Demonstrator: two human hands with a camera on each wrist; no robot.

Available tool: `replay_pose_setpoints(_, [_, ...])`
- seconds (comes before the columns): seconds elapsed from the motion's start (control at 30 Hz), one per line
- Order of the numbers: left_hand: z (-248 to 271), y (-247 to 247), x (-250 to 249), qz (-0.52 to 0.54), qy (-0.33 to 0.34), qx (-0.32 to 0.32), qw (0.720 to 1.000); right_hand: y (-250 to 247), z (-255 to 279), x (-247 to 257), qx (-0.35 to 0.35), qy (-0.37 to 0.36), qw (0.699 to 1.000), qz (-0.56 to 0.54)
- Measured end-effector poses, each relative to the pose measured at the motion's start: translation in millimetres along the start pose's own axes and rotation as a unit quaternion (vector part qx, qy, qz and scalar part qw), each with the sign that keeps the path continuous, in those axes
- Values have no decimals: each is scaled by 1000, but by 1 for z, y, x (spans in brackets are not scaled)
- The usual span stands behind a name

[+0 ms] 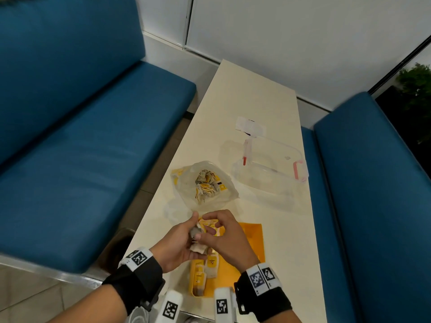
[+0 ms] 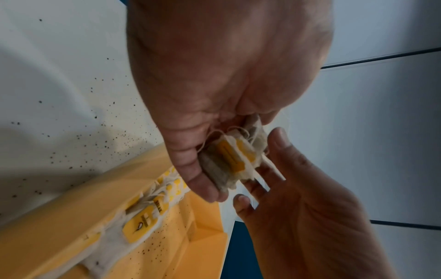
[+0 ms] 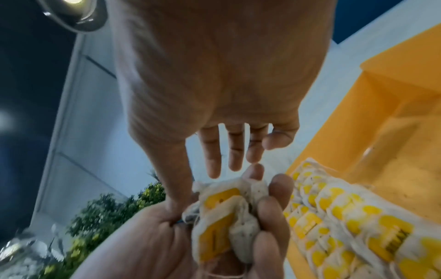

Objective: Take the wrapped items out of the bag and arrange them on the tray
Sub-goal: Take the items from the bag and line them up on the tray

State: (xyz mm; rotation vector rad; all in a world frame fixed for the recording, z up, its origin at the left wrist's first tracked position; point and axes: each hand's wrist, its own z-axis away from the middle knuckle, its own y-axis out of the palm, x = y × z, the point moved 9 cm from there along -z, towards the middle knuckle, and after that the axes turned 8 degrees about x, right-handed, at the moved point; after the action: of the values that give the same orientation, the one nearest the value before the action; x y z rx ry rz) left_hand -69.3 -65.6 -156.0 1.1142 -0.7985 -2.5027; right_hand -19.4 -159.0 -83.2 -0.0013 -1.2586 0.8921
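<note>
Above the near end of the yellow tray (image 1: 249,238) my left hand (image 1: 184,236) grips a small bundle of tea bags (image 1: 198,247) with yellow tags and loose strings. The left wrist view shows the left hand (image 2: 190,166) with its fingers curled round the bundle (image 2: 236,158). My right hand (image 1: 214,226) arches over it. In the right wrist view the right hand (image 3: 226,149) has straight fingers, and its thumb touches the bundle (image 3: 219,222). A row of tea bags (image 1: 205,271) lies along the tray's left side. The open plastic bag (image 1: 184,183) beyond holds several more.
A clear plastic container (image 1: 270,164) with pink clasps stands on the narrow white table (image 1: 256,94), right of the bag. A white paper (image 1: 250,127) lies behind the container. Blue benches (image 1: 81,159) flank the table on both sides. Dark crumbs (image 2: 83,132) dot the tabletop beside the tray.
</note>
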Motion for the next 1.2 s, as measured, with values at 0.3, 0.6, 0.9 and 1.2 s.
replay_pose_setpoints(0.3, [1,6,-2,28,2,42,999,-16,-6,-2,-82,-13,996,-17])
replay_pose_setpoints(0.6, [-2,-10,-10,39,52,16,998,-15,-5,-2,-16,-22,992,-123])
replay_pose_setpoints(0.9, [-1,-5,-6,39,5,16,999,-16,-4,7,7,-75,996,-44])
replay_pose_setpoints(1.2, [0,-17,-8,42,11,-2,999,-50,-5,17,-39,-73,996,-39])
